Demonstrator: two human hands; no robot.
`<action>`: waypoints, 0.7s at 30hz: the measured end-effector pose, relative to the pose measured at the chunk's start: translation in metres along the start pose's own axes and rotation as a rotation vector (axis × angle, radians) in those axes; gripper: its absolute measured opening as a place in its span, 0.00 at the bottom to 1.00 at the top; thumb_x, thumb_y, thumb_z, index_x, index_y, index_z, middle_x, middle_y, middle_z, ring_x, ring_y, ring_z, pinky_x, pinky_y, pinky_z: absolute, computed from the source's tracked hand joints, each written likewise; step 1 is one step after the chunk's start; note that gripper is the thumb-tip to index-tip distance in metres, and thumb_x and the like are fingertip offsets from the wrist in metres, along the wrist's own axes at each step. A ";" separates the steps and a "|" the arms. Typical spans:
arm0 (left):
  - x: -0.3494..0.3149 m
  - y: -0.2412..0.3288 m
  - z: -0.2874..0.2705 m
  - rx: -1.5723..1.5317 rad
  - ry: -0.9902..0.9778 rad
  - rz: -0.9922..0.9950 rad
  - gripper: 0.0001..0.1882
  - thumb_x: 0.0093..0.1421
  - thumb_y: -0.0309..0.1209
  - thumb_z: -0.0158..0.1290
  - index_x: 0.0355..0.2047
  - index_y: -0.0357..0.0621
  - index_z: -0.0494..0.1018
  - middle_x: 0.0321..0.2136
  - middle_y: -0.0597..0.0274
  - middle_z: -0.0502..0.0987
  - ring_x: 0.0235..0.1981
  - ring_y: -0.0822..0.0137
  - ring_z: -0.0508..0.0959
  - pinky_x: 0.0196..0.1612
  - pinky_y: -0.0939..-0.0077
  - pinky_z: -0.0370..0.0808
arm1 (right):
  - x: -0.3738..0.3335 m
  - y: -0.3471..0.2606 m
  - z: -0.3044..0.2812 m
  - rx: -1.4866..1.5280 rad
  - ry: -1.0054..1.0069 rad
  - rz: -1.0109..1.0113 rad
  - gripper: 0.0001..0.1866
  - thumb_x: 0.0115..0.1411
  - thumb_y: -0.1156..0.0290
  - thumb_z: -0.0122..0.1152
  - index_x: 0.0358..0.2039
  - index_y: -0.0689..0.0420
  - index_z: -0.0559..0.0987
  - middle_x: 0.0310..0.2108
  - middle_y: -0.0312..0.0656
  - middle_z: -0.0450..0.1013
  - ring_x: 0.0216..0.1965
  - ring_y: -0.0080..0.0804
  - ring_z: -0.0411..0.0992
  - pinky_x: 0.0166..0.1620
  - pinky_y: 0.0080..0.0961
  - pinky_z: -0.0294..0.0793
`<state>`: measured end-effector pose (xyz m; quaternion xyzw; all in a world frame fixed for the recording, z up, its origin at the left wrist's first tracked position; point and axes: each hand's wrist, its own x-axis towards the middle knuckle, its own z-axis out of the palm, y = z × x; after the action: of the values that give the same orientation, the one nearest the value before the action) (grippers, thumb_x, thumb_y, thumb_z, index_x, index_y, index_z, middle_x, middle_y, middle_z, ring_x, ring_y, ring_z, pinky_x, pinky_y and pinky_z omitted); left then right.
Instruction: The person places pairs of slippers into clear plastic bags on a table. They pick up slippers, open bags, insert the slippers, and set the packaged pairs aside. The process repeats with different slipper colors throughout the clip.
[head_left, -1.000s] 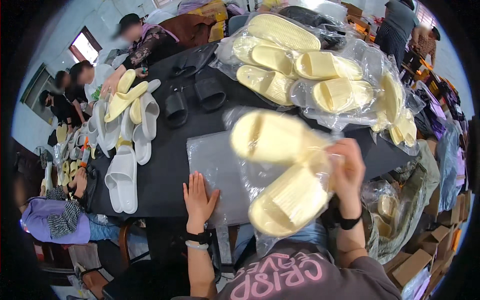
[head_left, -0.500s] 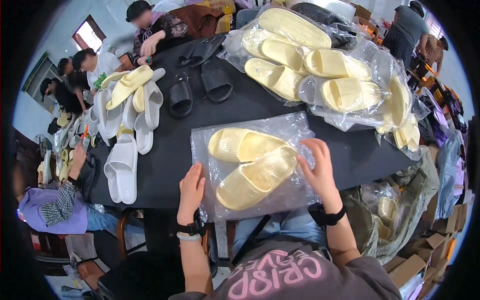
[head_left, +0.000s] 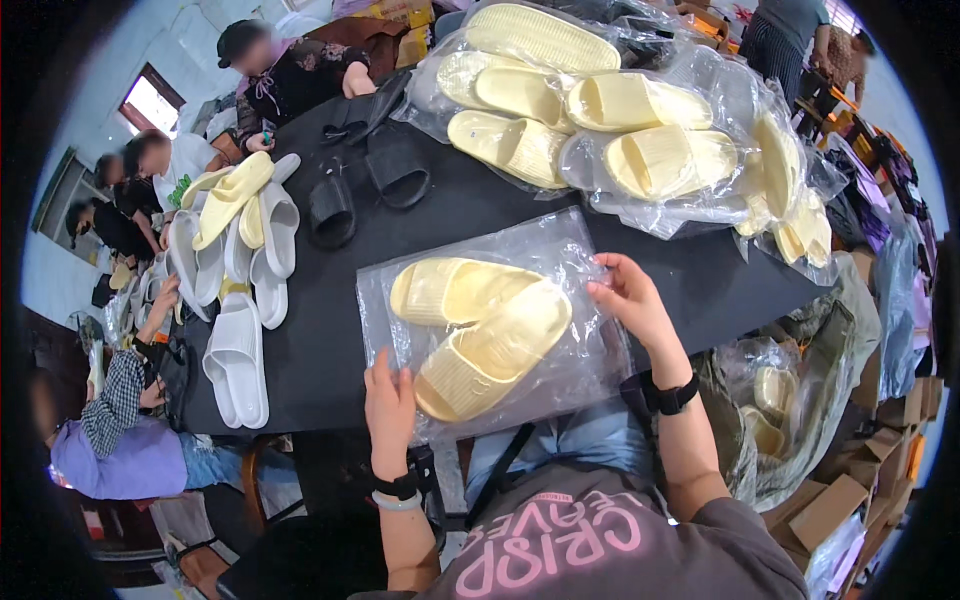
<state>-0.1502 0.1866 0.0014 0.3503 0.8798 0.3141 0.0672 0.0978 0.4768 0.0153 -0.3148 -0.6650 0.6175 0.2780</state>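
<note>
A pair of pale yellow slippers point(head_left: 500, 345) lies inside a clear plastic bag point(head_left: 590, 375) on the black table in front of me. One slipper overlaps the other at the right end. My left hand point(head_left: 390, 410) rests at the bag's lower left edge, fingers stretched out and holding nothing. At the right edge, thumb and fingers of my right hand point(head_left: 632, 300) pinch the clear film, clear of the slippers.
Bagged yellow slippers point(head_left: 660, 160) are heaped at the far right. Black slippers point(head_left: 335, 210) and a stack of white and yellow slippers point(head_left: 237, 345) stand left on the table point(head_left: 315, 335). An open sack point(head_left: 820, 400) with bagged slippers sits lower right. Other people work at the left and back.
My right hand has shifted from beside the slippers to the bag's right edge and closed on the film. The view has shifted slightly. My left hand stays by the bag's left side.
</note>
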 end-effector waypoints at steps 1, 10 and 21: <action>-0.001 0.001 -0.003 0.009 -0.054 -0.132 0.25 0.66 0.31 0.50 0.62 0.38 0.61 0.34 0.51 0.76 0.38 0.53 0.77 0.43 0.60 0.73 | 0.004 0.001 -0.003 0.146 -0.034 0.002 0.33 0.59 0.71 0.67 0.62 0.62 0.63 0.35 0.42 0.77 0.38 0.27 0.74 0.43 0.22 0.73; -0.009 -0.024 0.015 -0.130 0.056 -0.066 0.24 0.63 0.27 0.52 0.59 0.37 0.64 0.22 0.54 0.76 0.24 0.55 0.78 0.31 0.62 0.73 | -0.010 -0.060 0.025 -0.030 -0.064 -0.350 0.43 0.61 0.77 0.61 0.72 0.51 0.48 0.59 0.52 0.67 0.36 0.18 0.72 0.38 0.20 0.74; -0.015 -0.004 0.025 -0.109 0.087 -0.005 0.21 0.63 0.22 0.48 0.58 0.37 0.66 0.26 0.54 0.74 0.30 0.55 0.75 0.37 0.64 0.71 | -0.057 0.017 -0.039 0.679 0.105 0.196 0.26 0.71 0.61 0.43 0.64 0.63 0.62 0.37 0.47 0.79 0.17 0.18 0.66 0.20 0.14 0.64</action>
<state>-0.1328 0.1868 -0.0221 0.3300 0.8644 0.3762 0.0487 0.1653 0.4596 0.0028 -0.2980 -0.3736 0.8100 0.3399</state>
